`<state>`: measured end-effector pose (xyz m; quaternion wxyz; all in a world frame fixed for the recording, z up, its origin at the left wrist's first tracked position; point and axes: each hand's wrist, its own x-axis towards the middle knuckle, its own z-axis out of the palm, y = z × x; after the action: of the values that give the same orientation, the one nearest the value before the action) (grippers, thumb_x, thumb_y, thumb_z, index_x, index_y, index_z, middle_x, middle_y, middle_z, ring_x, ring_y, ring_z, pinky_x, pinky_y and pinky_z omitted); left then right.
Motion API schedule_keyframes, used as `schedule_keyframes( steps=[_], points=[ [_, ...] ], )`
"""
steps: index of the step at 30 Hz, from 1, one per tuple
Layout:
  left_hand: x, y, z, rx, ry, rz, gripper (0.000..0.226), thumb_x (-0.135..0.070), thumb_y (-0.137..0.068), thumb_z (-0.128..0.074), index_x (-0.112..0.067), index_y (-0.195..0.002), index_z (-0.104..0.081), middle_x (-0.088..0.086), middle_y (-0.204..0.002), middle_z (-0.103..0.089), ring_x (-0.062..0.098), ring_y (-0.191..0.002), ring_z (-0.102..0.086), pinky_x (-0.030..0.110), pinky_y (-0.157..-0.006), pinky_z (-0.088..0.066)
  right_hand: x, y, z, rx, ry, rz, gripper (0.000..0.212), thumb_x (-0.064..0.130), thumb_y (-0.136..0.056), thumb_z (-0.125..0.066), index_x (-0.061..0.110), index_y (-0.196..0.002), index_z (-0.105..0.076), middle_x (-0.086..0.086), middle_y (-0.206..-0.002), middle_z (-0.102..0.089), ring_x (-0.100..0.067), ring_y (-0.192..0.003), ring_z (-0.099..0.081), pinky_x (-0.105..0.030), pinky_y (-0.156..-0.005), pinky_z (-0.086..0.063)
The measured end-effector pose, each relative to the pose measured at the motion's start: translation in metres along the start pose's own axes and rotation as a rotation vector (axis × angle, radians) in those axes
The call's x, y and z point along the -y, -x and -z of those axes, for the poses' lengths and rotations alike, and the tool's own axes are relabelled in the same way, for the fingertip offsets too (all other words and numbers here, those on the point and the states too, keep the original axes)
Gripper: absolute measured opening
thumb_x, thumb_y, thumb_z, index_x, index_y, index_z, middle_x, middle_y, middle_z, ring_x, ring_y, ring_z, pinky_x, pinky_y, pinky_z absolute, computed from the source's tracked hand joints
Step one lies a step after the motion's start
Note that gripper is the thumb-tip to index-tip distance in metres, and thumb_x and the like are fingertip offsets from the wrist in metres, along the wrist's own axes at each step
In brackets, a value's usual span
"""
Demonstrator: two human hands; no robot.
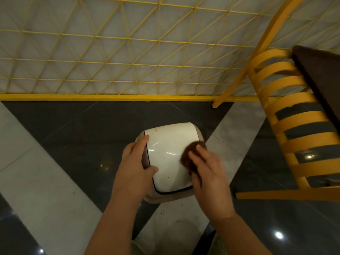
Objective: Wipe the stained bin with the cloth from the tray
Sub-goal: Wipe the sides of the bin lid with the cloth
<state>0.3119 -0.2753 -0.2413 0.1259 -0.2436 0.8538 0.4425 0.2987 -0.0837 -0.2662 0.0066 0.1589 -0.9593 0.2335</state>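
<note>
Bracing the glossy white plastic bin on the floor, the left hand is gripping its edge while the right hand is pressing the dark brown cloth onto the lid, fingers flat.

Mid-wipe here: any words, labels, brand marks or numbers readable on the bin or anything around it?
None readable. The bin lid is plain white with a few dark specks, no print showing.
The cloth under the right hand, the chair and the fence carry no text either.
</note>
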Motion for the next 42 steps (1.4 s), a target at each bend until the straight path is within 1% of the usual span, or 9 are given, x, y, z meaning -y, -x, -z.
schedule_keyframes(
  steps=[4,8,15,18,23,29,34,39,42],
  points=[
    [-0.001,0.002,0.002,0.000,-0.021,-0.005,0.090,-0.015,-0.082,-0.074,-0.043,-0.149,-0.022,-0.006,-0.154,-0.021,0.023,-0.137,-0.036,0.046,-0.111,-0.035,0.004,0.021,-0.004,0.147,0.116,0.228,0.062,0.012,-0.064,-0.083,0.021,-0.122,-0.063,-0.003,-0.134,-0.057,-0.029,-0.121,-0.057,-0.046,-0.092,-0.052],
    [-0.003,0.006,-0.001,0.024,0.009,-0.035,0.091,-0.020,-0.080,-0.077,-0.043,-0.149,-0.023,-0.007,-0.153,-0.022,0.021,-0.135,-0.039,0.044,-0.111,-0.039,-0.010,-0.010,0.005,-0.051,-0.048,-0.097,0.050,0.011,-0.085,-0.066,0.020,-0.133,-0.055,-0.002,-0.144,-0.046,-0.021,-0.133,-0.041,-0.036,-0.110,-0.035],
    [-0.013,0.018,0.002,-0.019,-0.211,-0.153,0.079,-0.038,-0.079,-0.075,-0.039,-0.146,-0.034,-0.012,-0.156,-0.016,0.014,-0.142,-0.019,0.037,-0.111,-0.032,-0.010,-0.040,0.010,-0.144,-0.116,-0.347,0.045,0.018,-0.095,-0.055,0.020,-0.140,-0.048,0.003,-0.150,-0.039,-0.015,-0.138,-0.032,-0.024,-0.109,-0.022],
    [-0.018,0.016,-0.006,-0.008,-0.214,-0.176,0.088,-0.042,-0.084,-0.069,-0.043,-0.152,-0.013,-0.012,-0.161,-0.010,0.015,-0.146,-0.014,0.039,-0.117,-0.022,0.003,-0.025,0.000,-0.081,-0.154,-0.258,0.046,0.022,-0.094,-0.055,0.024,-0.139,-0.047,0.006,-0.151,-0.035,-0.011,-0.139,-0.028,-0.024,-0.111,-0.019],
    [-0.024,0.011,-0.019,-0.081,-0.467,-0.144,0.073,-0.060,-0.092,-0.041,-0.038,-0.153,-0.008,-0.007,-0.162,-0.019,0.016,-0.150,-0.012,0.052,-0.118,0.007,0.010,0.015,-0.007,-0.072,-0.269,-0.167,0.048,0.026,-0.090,-0.053,0.029,-0.137,-0.048,0.010,-0.148,-0.036,-0.006,-0.135,-0.029,-0.020,-0.110,-0.020],
    [-0.030,0.007,-0.027,-0.101,-0.546,-0.031,0.065,-0.066,-0.092,-0.029,-0.038,-0.150,-0.021,-0.007,-0.155,-0.035,0.018,-0.150,-0.014,0.059,-0.112,0.015,-0.002,0.015,-0.009,-0.147,-0.344,-0.292,0.044,0.022,-0.093,-0.057,0.034,-0.135,-0.049,0.025,-0.141,-0.029,0.007,-0.131,-0.022,-0.020,-0.113,-0.021],
    [-0.036,0.002,-0.031,-0.146,-0.613,0.029,0.061,-0.061,-0.092,-0.036,-0.039,-0.148,-0.027,-0.007,-0.153,-0.040,0.019,-0.150,-0.014,0.061,-0.112,0.016,0.011,0.002,-0.013,-0.105,-0.314,-0.131,0.046,0.019,-0.090,-0.060,0.029,-0.135,-0.052,0.009,-0.146,-0.041,-0.001,-0.133,-0.027,-0.017,-0.110,-0.017],
    [-0.036,0.001,-0.032,-0.132,-0.636,0.066,0.061,-0.064,-0.090,-0.035,-0.041,-0.146,-0.028,-0.007,-0.150,-0.043,0.018,-0.150,-0.011,0.059,-0.111,0.019,-0.027,0.020,-0.018,-0.150,-0.475,-0.540,0.043,0.022,-0.094,-0.056,0.031,-0.136,-0.050,0.012,-0.146,-0.040,-0.004,-0.133,-0.035,-0.034,-0.115,-0.032],
    [-0.034,0.001,-0.034,-0.131,-0.655,0.052,0.066,-0.068,-0.087,-0.030,-0.041,-0.148,-0.024,-0.008,-0.152,-0.041,0.017,-0.150,-0.011,0.060,-0.112,0.019,-0.019,0.046,-0.024,-0.139,-0.447,-0.522,0.046,0.018,-0.092,-0.061,0.032,-0.133,-0.050,0.013,-0.145,-0.041,-0.003,-0.133,-0.035,-0.032,-0.114,-0.033]
  ],
)
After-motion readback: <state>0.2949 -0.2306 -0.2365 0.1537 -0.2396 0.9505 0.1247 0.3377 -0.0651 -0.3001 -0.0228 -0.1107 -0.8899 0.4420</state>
